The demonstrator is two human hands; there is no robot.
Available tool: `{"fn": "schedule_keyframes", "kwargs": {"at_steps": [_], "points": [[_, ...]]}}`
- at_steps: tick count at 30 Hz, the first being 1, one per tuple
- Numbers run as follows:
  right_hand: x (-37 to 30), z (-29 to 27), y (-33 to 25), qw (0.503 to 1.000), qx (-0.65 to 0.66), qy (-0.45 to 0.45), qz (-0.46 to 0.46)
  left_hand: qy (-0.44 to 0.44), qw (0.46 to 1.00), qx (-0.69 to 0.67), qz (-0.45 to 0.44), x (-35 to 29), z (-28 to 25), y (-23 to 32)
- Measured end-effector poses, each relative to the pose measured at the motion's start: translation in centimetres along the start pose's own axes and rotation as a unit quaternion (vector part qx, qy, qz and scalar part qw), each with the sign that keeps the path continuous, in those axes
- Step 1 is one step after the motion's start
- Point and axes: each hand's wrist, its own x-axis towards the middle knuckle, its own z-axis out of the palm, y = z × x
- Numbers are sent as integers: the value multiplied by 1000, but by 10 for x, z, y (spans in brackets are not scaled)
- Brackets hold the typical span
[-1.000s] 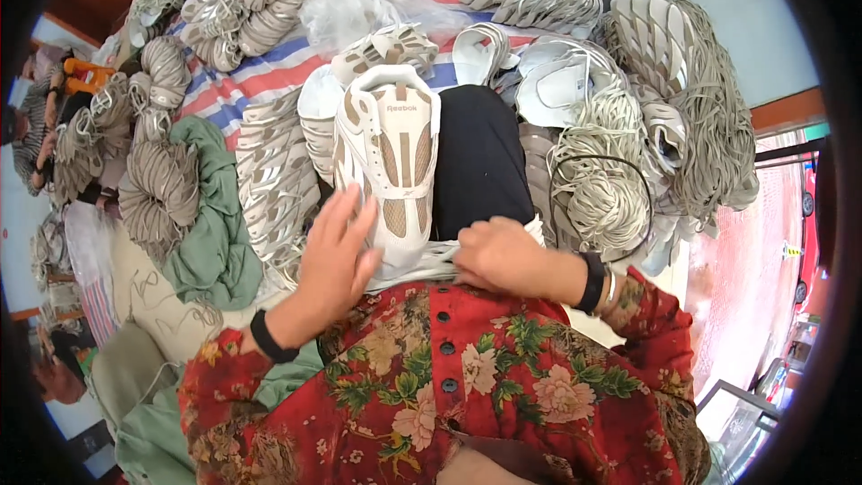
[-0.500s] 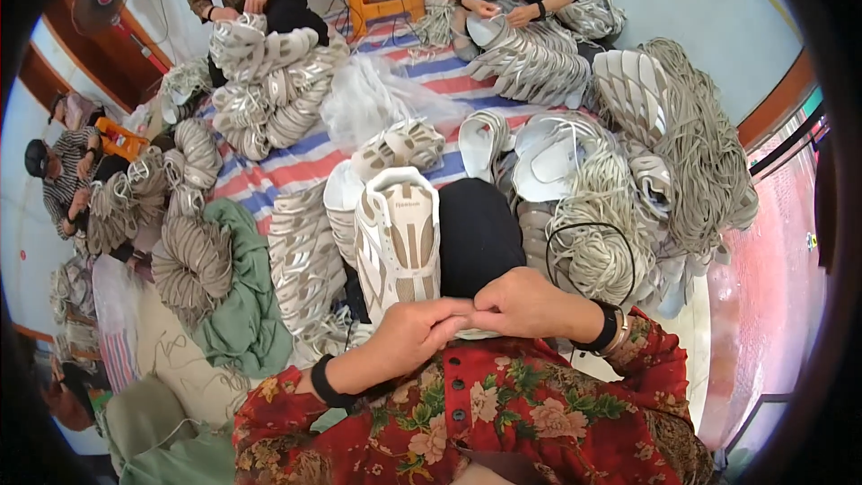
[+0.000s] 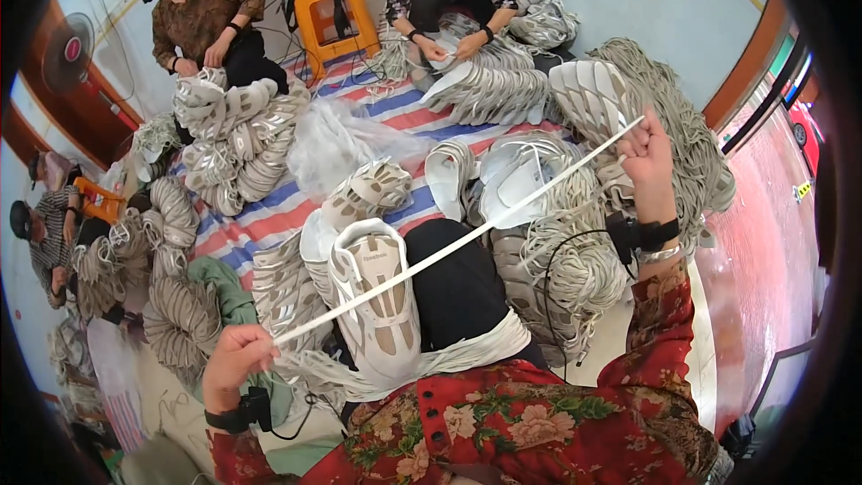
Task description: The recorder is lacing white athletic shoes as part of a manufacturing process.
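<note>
A flat cream shoelace (image 3: 467,240) runs taut and slanting between my two hands. My left hand (image 3: 237,361), low at the left, pinches its lower end. Raised at the right, my right hand (image 3: 647,151) is closed on its upper end. Beneath the lace, a beige and white shoe upper (image 3: 384,305) leans toe-down against my dark-trousered leg (image 3: 449,292); its eyelets look unlaced. A bundle of cream laces (image 3: 480,348) lies across my lap, below the shoe upper.
Stacked shoe uppers (image 3: 285,283) stand left of my lap. On the right are coiled laces (image 3: 584,269) and a large heap of laces (image 3: 682,135). Clear plastic (image 3: 346,148) lies on the striped sheet (image 3: 260,224). Co-workers sit beyond, near an orange stool (image 3: 334,22).
My hands, together over my lap before, have spread far apart with the shoelace stretched between them. The right hand rose to the right; the left moved left. The whole view has shifted slightly.
</note>
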Motion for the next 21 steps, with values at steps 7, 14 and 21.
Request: {"fn": "schedule_keyframes", "kwargs": {"at_steps": [7, 14, 21], "points": [[12, 34, 58, 683, -662, -214, -223, 199, 919, -149, 305, 0, 17, 32], [140, -64, 15, 961, -254, 8, -113, 229, 922, 144, 279, -43, -25, 82], [136, -55, 34, 498, -806, -129, -293, 179, 834, 455, 255, 14, 10, 5]]}}
